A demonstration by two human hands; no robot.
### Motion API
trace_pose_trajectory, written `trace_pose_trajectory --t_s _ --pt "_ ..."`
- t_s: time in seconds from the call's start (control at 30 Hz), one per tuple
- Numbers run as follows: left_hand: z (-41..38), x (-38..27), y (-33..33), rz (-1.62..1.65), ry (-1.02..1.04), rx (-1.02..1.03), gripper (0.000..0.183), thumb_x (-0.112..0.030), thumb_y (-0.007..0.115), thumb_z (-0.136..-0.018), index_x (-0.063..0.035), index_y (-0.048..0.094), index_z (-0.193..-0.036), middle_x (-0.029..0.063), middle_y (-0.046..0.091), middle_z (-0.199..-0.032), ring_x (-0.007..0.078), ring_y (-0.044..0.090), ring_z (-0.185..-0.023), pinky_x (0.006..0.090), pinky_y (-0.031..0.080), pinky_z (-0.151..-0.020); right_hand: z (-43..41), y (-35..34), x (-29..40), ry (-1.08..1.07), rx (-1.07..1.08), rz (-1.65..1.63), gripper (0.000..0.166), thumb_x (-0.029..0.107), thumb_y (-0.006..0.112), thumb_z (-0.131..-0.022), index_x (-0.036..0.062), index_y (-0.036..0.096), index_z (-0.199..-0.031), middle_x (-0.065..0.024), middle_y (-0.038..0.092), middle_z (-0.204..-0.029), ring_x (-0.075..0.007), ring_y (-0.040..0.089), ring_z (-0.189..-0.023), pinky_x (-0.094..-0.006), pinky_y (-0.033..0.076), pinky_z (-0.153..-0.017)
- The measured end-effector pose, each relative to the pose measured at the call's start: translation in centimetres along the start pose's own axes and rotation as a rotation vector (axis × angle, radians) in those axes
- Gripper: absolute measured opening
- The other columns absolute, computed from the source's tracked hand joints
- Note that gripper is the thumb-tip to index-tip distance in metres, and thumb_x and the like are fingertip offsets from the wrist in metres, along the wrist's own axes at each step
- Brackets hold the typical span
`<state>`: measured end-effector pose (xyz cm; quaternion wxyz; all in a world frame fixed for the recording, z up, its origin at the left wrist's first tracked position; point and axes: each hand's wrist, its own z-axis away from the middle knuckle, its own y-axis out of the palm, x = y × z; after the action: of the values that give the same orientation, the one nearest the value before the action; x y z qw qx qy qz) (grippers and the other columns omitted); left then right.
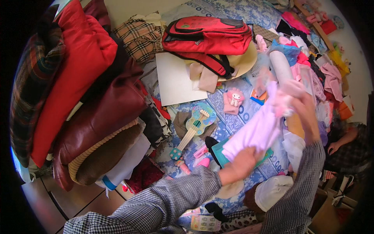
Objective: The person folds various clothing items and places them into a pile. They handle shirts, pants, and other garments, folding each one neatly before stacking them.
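Note:
A pale lilac piece of soft cloth (252, 130) is stretched at a slant between my hands. My left hand (242, 166) grips its lower edge, fingers closed on the fabric. At the upper end, my right hand (306, 112) is blurred and holds a bunched pink and white part (282, 102) of what looks like the same item. Beneath the cloth lies a flat teal case (223, 147), partly covered. A toy ukulele (194, 127) with a blue patterned body lies to the left. Beyond the cloth is a pink plush item with a white character face (234, 99).
A red backpack (209, 36) rests on a straw hat (248, 61) and a white board (176, 80). Folded jackets, including a maroon leather one (102, 111), are piled left. Mixed clothes and plastic bags (287, 51) heap at right. Another person's arm (344, 140) shows at the right edge.

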<state>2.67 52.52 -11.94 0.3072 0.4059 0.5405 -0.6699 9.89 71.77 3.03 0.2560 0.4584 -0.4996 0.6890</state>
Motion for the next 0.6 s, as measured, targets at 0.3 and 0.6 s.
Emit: trace_pose_trajectory --t_s 0.3,0.6 --pt "16.2 3.1 -7.9 0.336 0.003 0.038 0.045 0.001 0.06 -0.07 0.0005 0.05 -0.113 0.0196 0.05 -0.11 0.0372 0.048 -0.105 0.0404 0.041 -0.089 -1.0 18.9 -20.5 0.014 -0.457 0.493 0.023 0.017 0.071 -0.066 0.0016 0.062 -0.08 -0.0186 0.054 -0.09 -0.0342 0.053 -0.09 -0.0389 0.044 -0.075" --pt "13.9 7.7 -7.4 -0.038 -0.146 -0.028 0.066 -0.011 0.069 -0.071 0.0033 0.037 -0.128 0.0249 0.05 -0.115 0.0393 0.05 -0.105 0.0394 0.042 -0.088 16.8 13.9 -5.5 0.276 -0.609 -0.754 0.045 0.005 0.06 -0.082 -0.001 0.043 -0.123 -0.0122 0.052 -0.118 -0.018 0.056 -0.099 -0.0293 0.05 -0.078"
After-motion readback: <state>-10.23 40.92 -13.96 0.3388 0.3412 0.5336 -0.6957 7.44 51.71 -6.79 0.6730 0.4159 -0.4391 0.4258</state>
